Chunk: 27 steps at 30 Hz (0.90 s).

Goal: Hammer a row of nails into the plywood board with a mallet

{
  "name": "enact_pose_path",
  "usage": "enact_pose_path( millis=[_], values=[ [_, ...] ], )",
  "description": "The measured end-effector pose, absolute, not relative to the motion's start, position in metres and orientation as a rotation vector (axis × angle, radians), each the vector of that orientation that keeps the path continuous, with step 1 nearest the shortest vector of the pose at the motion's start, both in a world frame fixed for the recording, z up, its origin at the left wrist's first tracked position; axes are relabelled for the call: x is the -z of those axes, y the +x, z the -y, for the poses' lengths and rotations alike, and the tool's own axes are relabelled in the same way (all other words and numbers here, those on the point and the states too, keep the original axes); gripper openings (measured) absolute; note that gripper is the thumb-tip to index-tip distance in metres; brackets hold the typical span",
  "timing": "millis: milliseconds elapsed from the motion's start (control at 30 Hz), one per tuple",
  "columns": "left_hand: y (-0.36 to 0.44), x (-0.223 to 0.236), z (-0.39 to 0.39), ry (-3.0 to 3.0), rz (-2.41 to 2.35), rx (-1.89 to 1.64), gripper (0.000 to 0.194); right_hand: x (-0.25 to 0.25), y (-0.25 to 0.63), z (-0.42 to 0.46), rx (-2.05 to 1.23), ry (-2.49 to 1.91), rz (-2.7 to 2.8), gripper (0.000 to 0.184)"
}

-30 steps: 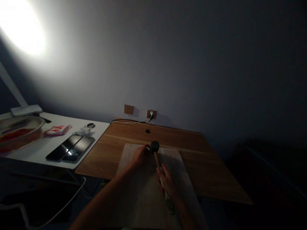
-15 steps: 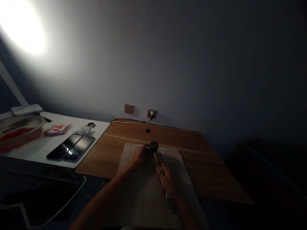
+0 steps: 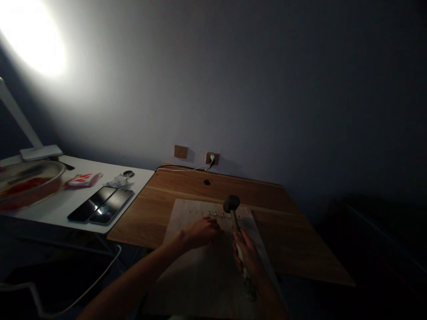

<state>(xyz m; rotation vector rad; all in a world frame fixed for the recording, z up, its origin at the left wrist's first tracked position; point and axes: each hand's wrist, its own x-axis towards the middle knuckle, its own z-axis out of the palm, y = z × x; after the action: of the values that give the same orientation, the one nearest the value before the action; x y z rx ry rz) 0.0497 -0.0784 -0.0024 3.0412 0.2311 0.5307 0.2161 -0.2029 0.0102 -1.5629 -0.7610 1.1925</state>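
Note:
My right hand [image 3: 246,251] is wrapped round the handle of a dark-headed mallet [image 3: 231,203], whose head points away from me over the far part of a pale wooden board [image 3: 200,275]. A row of small metal pieces [image 3: 215,214], like nails or screws, runs across the board near its far edge. Just in front of that row, my left hand [image 3: 203,232] is low over the board with its fingers curled in. Whatever those fingers may hold is hidden in the dim light.
The board lies on a brown wooden table [image 3: 293,249]. To the left, a white table [image 3: 110,166] bears two phones [image 3: 111,206], a red-and-white packet [image 3: 83,180], a clear basin [image 3: 55,178] and a lamp base [image 3: 42,152]. Cables run to a wall socket [image 3: 212,158].
My left hand has drawn back toward me from the row of metal pieces. The mallet has moved right with my right hand, away from the left hand's fingers.

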Motion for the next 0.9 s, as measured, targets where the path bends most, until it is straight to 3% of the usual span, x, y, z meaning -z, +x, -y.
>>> enact_pose_path(
  millis=[167,333,533,900],
  values=[
    [0.057,0.002,0.082,3.157,-0.242,-0.483,0.007,-0.003,0.217,0.205,-1.217,-1.566,0.726,0.067],
    [0.043,0.006,0.068,2.930,-0.443,-0.649,0.013,-0.003,0.215,0.206,-1.231,-1.548,0.761,0.070],
    [0.023,0.022,0.035,2.259,-1.112,-0.814,0.026,-0.006,0.208,0.204,-1.188,-1.530,0.840,0.048],
    [0.026,0.021,0.038,2.194,-1.149,-0.775,0.029,-0.003,0.192,0.199,-1.269,-1.492,0.843,0.059]
  ],
)
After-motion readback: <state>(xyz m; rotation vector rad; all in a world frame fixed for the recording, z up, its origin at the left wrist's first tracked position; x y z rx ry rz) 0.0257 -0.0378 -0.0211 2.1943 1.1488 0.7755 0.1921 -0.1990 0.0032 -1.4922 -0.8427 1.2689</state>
